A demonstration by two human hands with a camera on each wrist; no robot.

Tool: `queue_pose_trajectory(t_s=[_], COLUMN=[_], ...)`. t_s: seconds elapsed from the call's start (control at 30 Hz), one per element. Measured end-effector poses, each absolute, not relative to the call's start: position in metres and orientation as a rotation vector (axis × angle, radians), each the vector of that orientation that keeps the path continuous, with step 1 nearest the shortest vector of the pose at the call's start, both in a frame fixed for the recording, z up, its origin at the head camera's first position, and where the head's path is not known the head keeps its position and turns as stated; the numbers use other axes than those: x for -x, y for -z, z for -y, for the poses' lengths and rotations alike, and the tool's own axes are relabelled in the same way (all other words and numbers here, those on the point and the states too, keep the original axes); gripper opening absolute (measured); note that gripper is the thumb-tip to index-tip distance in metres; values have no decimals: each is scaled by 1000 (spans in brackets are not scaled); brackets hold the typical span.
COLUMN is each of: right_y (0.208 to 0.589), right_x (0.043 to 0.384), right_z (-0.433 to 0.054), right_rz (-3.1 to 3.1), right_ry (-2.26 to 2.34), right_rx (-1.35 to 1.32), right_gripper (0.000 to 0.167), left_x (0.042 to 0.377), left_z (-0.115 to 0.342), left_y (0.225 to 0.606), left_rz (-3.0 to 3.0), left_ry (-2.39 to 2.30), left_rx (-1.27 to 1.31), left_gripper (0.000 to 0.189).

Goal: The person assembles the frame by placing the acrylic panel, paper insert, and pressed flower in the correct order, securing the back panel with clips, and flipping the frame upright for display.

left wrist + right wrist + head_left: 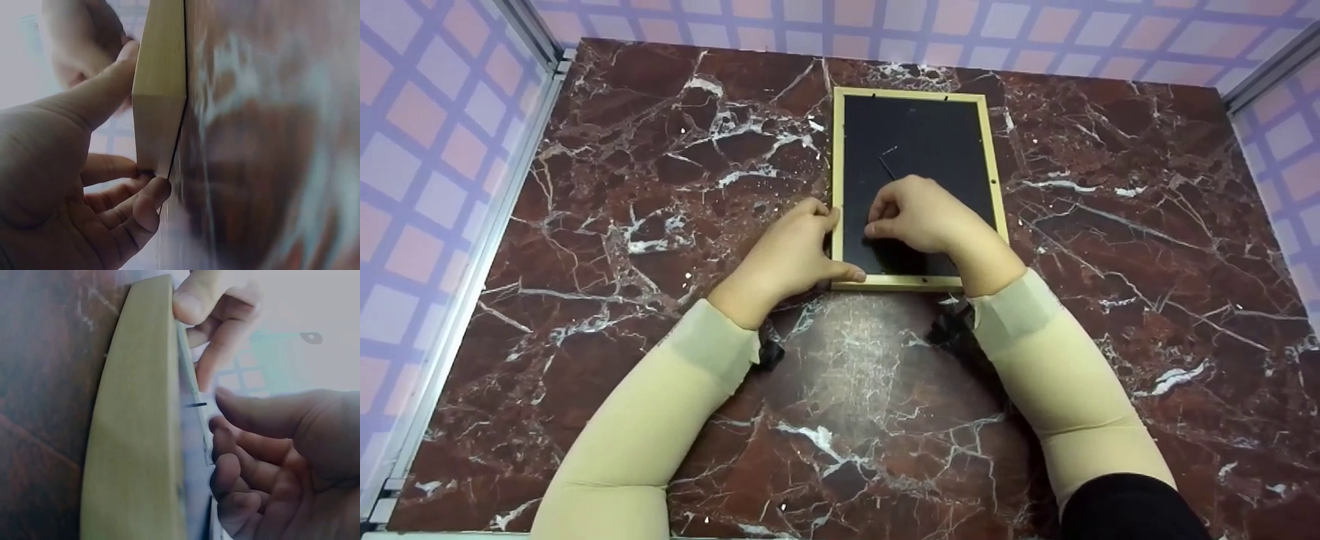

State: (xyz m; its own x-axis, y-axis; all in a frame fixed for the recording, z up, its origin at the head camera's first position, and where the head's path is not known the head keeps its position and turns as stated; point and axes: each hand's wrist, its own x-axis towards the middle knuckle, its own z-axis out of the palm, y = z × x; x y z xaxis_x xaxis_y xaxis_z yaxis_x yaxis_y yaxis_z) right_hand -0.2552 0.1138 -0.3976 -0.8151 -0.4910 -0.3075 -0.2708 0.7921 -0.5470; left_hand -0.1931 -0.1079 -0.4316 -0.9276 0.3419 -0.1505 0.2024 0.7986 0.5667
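Observation:
A picture frame (pixel 988 150) lies face down, its light wooden border round a black backing board (pixel 919 135). My left hand (pixel 791 251) grips the near left corner, thumb on the near border and fingers against the left side. Over the lower part of the board is my right hand (pixel 922 214), with loosely bent fingers and the thumb low near the left border. In the right wrist view a small dark metal tab (pixel 197 405) stands out by the thumb tip, which looks slightly apart from it. A thin dark strip (pixel 887 166) on the board runs partly under the right hand.
The frame rests on a dark red marbled table (pixel 660 187). More small tabs (pixel 946 97) stand along the far border. Checked panels (pixel 885 26) with metal edge rails (pixel 472 292) enclose the table. Black wrist devices (pixel 769 352) show below the sleeves.

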Motion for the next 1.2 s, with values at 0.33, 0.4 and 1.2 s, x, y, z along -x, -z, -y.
queue_pose_trajectory(t_s=[0.33, 0.4, 1.2], right_y=[399, 399, 404], right_x=[281, 288, 302], right_z=[-104, -96, -75], right_rz=[-2485, -2476, -2548], right_ry=[868, 867, 691], right_rx=[410, 405, 353], right_gripper=[31, 33, 33], left_x=[194, 193, 188], left_z=[100, 100, 101], left_y=[435, 435, 432], left_rz=[-2713, -2711, -2693], left_ry=[-879, -886, -855], left_rx=[-386, -377, -419], left_gripper=[120, 119, 113])
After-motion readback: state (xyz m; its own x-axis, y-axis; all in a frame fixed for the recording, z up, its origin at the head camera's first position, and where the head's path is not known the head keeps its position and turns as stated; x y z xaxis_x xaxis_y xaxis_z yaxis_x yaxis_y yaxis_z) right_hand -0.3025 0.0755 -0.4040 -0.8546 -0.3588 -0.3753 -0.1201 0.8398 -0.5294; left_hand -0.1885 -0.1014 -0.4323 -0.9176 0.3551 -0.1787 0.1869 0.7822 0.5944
